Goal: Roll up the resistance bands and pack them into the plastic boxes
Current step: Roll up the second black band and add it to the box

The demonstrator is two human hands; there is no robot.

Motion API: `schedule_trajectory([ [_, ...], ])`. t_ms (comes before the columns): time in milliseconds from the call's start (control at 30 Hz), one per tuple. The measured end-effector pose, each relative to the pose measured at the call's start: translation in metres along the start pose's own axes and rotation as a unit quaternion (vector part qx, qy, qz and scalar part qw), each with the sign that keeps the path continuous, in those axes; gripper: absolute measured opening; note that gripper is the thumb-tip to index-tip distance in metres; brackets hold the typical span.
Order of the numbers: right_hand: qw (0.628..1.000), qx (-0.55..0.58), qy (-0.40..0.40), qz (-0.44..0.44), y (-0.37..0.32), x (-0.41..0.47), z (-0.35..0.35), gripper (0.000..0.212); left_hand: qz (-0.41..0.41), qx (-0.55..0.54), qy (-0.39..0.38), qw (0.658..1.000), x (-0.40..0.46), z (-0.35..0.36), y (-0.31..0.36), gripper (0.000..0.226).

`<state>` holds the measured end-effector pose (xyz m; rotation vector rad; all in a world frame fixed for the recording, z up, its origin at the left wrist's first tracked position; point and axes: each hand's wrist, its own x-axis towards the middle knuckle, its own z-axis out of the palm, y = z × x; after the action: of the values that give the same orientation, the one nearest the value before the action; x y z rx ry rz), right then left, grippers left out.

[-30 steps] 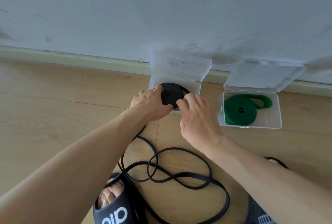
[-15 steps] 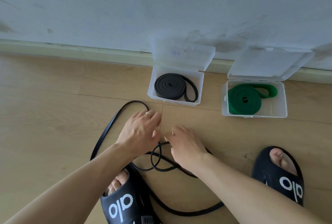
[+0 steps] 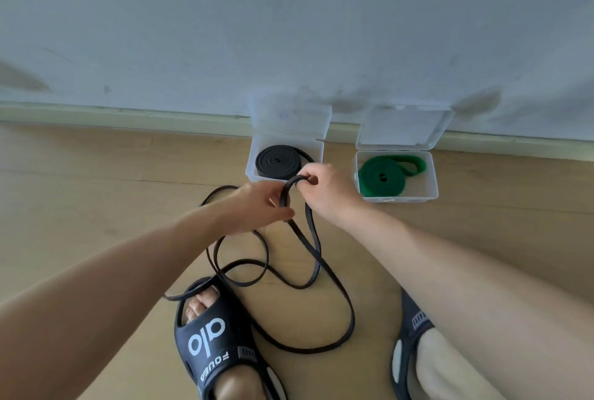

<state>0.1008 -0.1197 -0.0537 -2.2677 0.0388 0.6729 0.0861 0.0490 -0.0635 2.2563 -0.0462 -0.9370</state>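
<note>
A long thin black resistance band (image 3: 316,266) lies in loose loops on the wooden floor. Both hands hold one end of it, lifted above the floor. My left hand (image 3: 257,207) pinches the band lower down, and my right hand (image 3: 324,189) grips the bent tip of the loop. Behind them, an open clear plastic box (image 3: 316,147) holds a rolled black band (image 3: 279,162). To its right a second open clear box (image 3: 429,189) holds a rolled green band (image 3: 382,178).
Both boxes stand against the baseboard (image 3: 128,117) of a pale wall, lids propped up. My feet in black sandals, the left (image 3: 213,335) and the right (image 3: 408,351), rest on the floor, and the loose band crosses the left sandal.
Both hands left the black roll in the left box, dropped to the loose band on the floor, then picked up one end and raised it.
</note>
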Motion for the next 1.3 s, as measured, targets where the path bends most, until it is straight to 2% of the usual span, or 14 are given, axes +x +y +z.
schedule_trajectory([
  [167,0.999,0.004,-0.009,-0.033,-0.056,-0.05,-0.068,0.011,0.041,0.068,0.035,0.996,-0.051,-0.041,0.083,0.023],
  [300,0.996,-0.019,-0.058,-0.064,-0.095,-0.105,-0.13,0.009,0.06,0.11,0.072,0.989,-0.096,-0.065,0.143,0.037],
  [433,0.986,0.104,-0.088,-0.093,-0.114,-0.161,-0.177,0.02,0.098,0.112,0.087,0.985,-0.14,-0.071,0.19,0.033],
  [500,0.978,0.17,-0.057,-0.108,-0.117,-0.181,-0.192,0.029,0.12,0.094,0.106,0.983,-0.158,-0.067,0.205,0.03],
  [667,0.95,0.284,0.028,-0.128,-0.105,-0.204,-0.209,0.019,0.169,-0.03,0.115,0.978,-0.19,-0.045,0.214,0.019],
  [800,0.94,0.323,0.046,-0.097,-0.091,-0.206,-0.209,0.011,0.177,0.114,0.168,0.963,-0.198,-0.034,0.212,0.018],
  [867,0.937,0.332,0.055,-0.089,-0.093,-0.204,-0.211,0.01,0.181,0.1,0.17,0.963,-0.2,-0.036,0.214,0.015],
  [967,0.93,0.348,0.059,-0.1,-0.095,-0.2,-0.215,0.021,0.183,0.082,0.176,0.964,-0.201,-0.043,0.216,0.011],
  [1133,0.94,0.327,0.028,-0.091,-0.09,-0.195,-0.223,0.02,0.178,0.104,0.184,0.961,-0.201,-0.045,0.214,0.007],
  [1167,0.953,0.29,0.032,-0.086,-0.089,-0.193,-0.224,0.019,0.18,0.113,0.185,0.959,-0.2,-0.045,0.215,0.007],
  [1233,0.986,0.114,0.072,-0.096,-0.087,-0.19,-0.223,0.017,0.195,0.121,0.189,0.955,-0.2,-0.044,0.218,0.008],
  [1300,0.983,-0.004,0.121,-0.138,-0.096,-0.191,-0.215,0.015,0.208,0.122,0.187,0.952,-0.199,-0.044,0.219,0.01],
])
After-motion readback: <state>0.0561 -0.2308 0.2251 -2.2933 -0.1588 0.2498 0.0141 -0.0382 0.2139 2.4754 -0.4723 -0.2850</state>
